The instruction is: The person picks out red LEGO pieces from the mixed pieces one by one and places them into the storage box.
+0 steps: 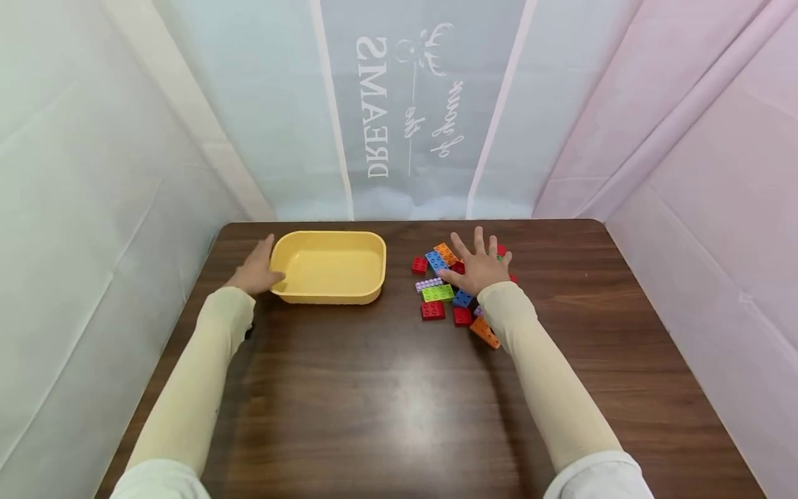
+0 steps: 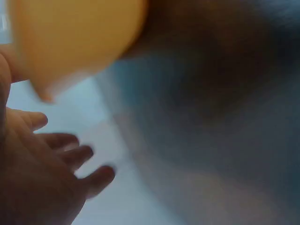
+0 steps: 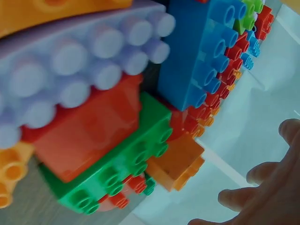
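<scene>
On the left of the table, a yellow tray (image 1: 328, 267) has its left end beside my left hand (image 1: 255, 269). The thumb reaches to the tray's rim, while the other fingers extend loosely along its outer side; in the left wrist view those fingers (image 2: 70, 145) stand apart from the yellow wall (image 2: 77, 37). Whether the thumb touches the rim I cannot tell. With fingers spread, my right hand (image 1: 480, 269) hovers over a pile of toy building blocks and hides part of it. A lavender block (image 3: 89, 61), a blue block (image 3: 187, 56) and a green block (image 3: 112, 173) show close up in the right wrist view.
Red (image 1: 433, 310), lime green (image 1: 438, 293) and orange (image 1: 485, 333) blocks lie around the pile's near side. The dark wooden table (image 1: 349, 388) ends at a back edge against a grey-blue printed curtain (image 1: 411, 194). Pale cloth walls stand at both sides.
</scene>
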`<state>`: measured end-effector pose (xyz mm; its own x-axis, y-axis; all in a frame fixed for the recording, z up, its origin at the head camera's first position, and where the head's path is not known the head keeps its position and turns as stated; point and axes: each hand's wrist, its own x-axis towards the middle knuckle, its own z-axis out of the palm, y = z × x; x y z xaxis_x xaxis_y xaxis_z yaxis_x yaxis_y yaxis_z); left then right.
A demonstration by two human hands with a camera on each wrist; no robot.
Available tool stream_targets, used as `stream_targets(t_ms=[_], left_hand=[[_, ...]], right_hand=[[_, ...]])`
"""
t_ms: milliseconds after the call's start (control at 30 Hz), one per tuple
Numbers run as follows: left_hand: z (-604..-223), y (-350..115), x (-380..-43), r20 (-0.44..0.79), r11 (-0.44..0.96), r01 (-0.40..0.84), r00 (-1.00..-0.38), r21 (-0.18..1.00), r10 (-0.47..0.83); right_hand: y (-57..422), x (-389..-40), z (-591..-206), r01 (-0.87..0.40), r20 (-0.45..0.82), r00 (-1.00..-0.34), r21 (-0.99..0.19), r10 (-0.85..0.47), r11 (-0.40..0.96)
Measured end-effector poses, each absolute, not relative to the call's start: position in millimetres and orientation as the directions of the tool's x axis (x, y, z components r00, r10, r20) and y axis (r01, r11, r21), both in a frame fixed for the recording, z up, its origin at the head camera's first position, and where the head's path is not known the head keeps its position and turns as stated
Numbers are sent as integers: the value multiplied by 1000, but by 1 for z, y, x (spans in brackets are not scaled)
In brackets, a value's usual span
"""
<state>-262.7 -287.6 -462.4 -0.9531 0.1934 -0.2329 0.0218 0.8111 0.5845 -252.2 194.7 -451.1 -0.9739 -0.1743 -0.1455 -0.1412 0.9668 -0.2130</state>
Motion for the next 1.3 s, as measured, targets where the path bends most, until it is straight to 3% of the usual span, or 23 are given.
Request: stream_targets(t_ms=[133, 233, 533, 933, 1100, 1300], left_hand=[[-481, -296, -261, -246, 652, -40, -942, 757, 228], [-486, -294, -259, -213, 596, -39, -951, 802, 224], [-481, -289, -252, -232, 606, -64, -951, 793, 204], [-488, -285, -235, -233, 636, -79, -959, 767, 161], [-491, -286, -231, -240, 652, -88, -960, 753, 148], [-487, -278, -229, -221, 650, -65, -962, 757, 161]], right_hand=[[189, -260, -451, -164, -147, -970, -194, -194, 967], [180, -264, -452, -204, -154, -960, -178, -232, 963], [139, -280, -450, -392, -94, -907, -175, -411, 903], [121, -277, -471, -472, -56, -880, 11, -471, 881], [120, -276, -469, -452, -105, -882, -87, -460, 888], [130, -288, -444, -366, -8, -925, -256, -380, 895]])
